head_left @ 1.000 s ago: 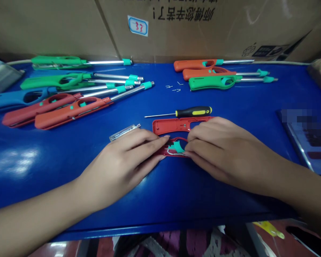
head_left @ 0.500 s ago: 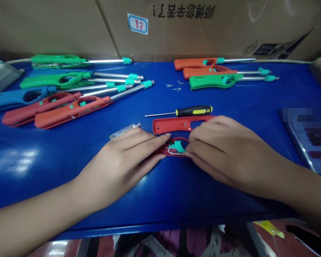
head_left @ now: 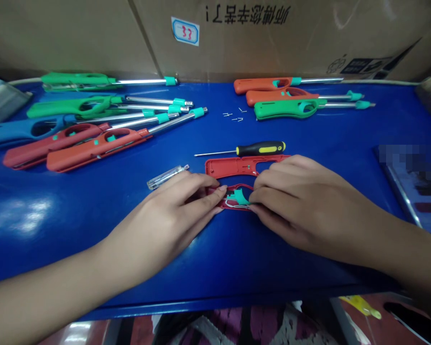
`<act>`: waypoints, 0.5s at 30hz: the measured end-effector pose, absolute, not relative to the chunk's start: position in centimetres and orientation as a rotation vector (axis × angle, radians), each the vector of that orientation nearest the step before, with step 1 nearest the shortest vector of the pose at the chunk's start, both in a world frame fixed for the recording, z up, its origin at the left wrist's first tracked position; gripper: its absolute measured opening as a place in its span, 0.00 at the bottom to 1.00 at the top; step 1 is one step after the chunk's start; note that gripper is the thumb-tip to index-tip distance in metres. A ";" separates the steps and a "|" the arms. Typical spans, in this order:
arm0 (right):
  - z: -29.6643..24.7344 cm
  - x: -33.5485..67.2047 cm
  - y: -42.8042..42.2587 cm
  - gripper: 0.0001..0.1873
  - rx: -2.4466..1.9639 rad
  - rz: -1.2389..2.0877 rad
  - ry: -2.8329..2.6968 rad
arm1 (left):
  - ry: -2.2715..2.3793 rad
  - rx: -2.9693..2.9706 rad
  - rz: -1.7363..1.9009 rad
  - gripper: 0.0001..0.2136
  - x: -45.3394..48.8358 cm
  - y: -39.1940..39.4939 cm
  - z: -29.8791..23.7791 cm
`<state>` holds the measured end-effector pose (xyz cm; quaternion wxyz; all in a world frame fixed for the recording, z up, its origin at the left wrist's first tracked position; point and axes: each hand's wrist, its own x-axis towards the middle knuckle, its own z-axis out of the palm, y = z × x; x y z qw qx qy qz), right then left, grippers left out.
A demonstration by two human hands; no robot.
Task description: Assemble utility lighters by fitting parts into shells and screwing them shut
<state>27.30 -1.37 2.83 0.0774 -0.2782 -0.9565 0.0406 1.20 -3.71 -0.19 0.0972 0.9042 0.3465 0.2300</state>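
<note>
An opened red lighter shell (head_left: 233, 199) with a teal trigger piece (head_left: 239, 196) inside lies on the blue table (head_left: 215, 268). My left hand (head_left: 172, 211) rests on its left end, fingers pressed together on the shell. From the right, my right hand (head_left: 294, 196) pinches the shell at the trigger. The other red shell half (head_left: 233, 166) lies just behind, untouched. A clear metal-tipped tube (head_left: 167, 176) sits by my left fingers.
A black and yellow screwdriver (head_left: 253, 149) lies behind the shells. Several finished long lighters lie at the back left (head_left: 93, 139) and three at the back right (head_left: 290, 98). Small metal pins (head_left: 234, 115) lie between them. Cardboard boxes (head_left: 237, 33) wall the back.
My left fingertips have curled slightly and drawn a little to the left on the shell. My right hand has barely shifted.
</note>
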 end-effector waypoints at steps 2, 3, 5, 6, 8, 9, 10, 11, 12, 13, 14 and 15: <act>2.9 27.3 -1.3 0.16 -0.839 0.113 -2.863 | 1.021 2.697 0.669 0.11 1.2 -3.8 -0.2; 3.0 27.3 -1.3 0.16 -0.839 0.106 -2.861 | 1.016 2.703 0.668 0.11 1.2 -3.8 -0.3; 3.0 27.4 -1.3 0.16 -0.836 0.091 -2.863 | 1.010 2.697 0.671 0.12 1.1 -3.7 -0.3; 3.1 27.4 -1.3 0.15 -0.829 0.082 -2.863 | 1.006 2.689 0.676 0.12 1.1 -3.6 -0.4; 3.1 27.3 -1.3 0.15 -0.811 0.070 -2.854 | 1.000 2.672 0.694 0.12 1.1 -3.5 -0.4; 3.1 27.3 -1.3 0.15 -0.800 0.068 -2.847 | 0.994 2.665 0.703 0.12 1.1 -3.5 -0.4; 3.2 27.3 -1.4 0.15 -0.793 0.069 -2.839 | 0.985 2.658 0.712 0.12 1.1 -3.5 -0.3; 3.2 27.3 -1.4 0.15 -0.792 0.069 -2.832 | 0.978 2.650 0.724 0.13 1.1 -3.4 -0.2; 3.1 27.3 -1.4 0.15 -0.795 0.069 -2.830 | 0.976 2.639 0.730 0.13 1.1 -3.4 -0.1; 3.1 27.3 -1.4 0.15 -0.803 0.069 -2.831 | 0.974 2.628 0.731 0.12 1.1 -3.4 0.0; 3.1 27.3 -1.4 0.16 -0.812 0.070 -2.834 | 0.972 2.616 0.720 0.12 1.1 -3.5 0.0; 3.1 27.3 -1.3 0.16 -0.820 0.073 -2.838 | 0.977 2.604 0.700 0.11 1.1 -3.5 0.1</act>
